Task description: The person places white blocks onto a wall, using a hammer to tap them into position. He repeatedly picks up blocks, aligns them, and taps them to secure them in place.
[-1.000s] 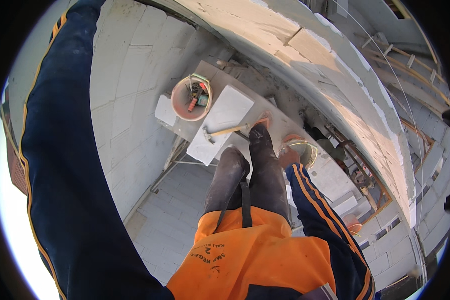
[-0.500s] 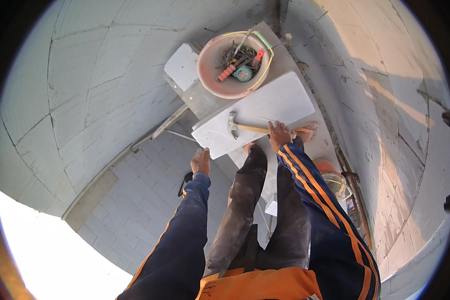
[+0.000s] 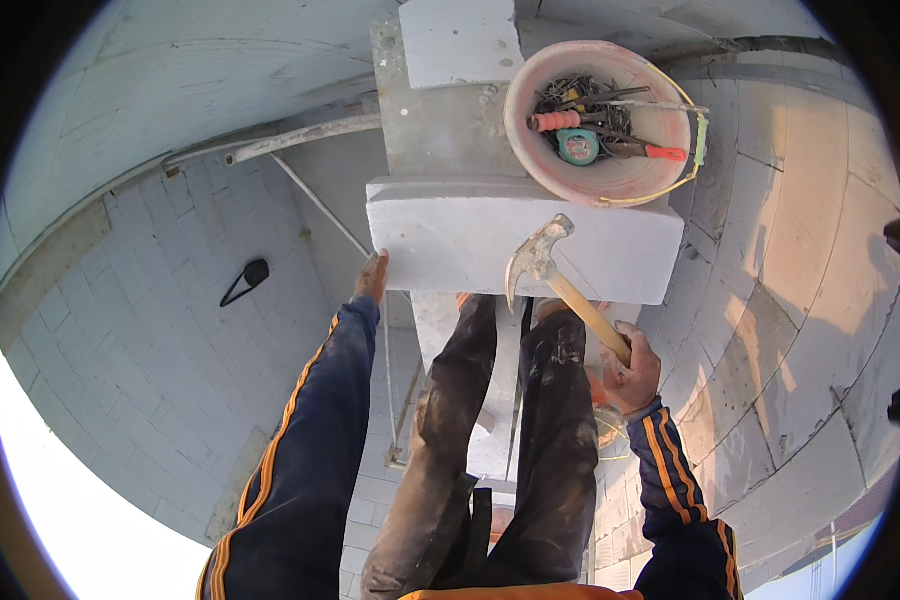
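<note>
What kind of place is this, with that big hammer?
It looks like a building site. You can see bare block walls, a claw hammer in the person's right hand, and a bucket with tools in it.

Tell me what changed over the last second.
The right hand took hold of the hammer and lifted it off the white block toward the camera. The left hand came into view, reaching the block's left end. The bucket stayed on the grey board.

Open air left of the near block (image 3: 450, 240) — bucket (image 3: 630, 66) bars far right.
</note>
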`<action>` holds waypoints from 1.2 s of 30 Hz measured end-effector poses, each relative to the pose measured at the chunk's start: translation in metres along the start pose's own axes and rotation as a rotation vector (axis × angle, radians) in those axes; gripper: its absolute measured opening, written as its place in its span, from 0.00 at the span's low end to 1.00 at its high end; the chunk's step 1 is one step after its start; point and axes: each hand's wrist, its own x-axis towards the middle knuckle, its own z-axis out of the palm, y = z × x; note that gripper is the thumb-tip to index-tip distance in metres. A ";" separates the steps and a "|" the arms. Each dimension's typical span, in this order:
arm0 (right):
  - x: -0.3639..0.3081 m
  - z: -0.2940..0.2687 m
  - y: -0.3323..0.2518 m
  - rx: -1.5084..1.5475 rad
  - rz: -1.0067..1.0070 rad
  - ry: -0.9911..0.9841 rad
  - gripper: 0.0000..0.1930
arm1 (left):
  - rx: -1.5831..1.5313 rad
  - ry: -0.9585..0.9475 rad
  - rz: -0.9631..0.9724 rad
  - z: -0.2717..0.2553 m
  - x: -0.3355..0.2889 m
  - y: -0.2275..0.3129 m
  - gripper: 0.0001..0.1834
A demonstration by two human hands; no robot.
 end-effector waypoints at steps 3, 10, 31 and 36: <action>0.040 -0.018 -0.016 -0.080 -0.043 0.146 0.22 | -0.033 -0.048 -0.109 0.015 0.008 0.004 0.44; 0.168 -0.008 -0.024 -0.512 0.098 -0.133 0.23 | -0.233 -0.058 -0.332 0.028 0.016 -0.034 0.52; 0.072 -0.027 0.135 -0.449 0.748 0.125 0.37 | 0.458 -0.145 -0.330 -0.079 -0.062 0.098 0.53; 0.097 -0.045 0.091 -0.565 0.482 -0.151 0.34 | 0.715 0.015 -0.097 -0.079 -0.077 0.150 0.64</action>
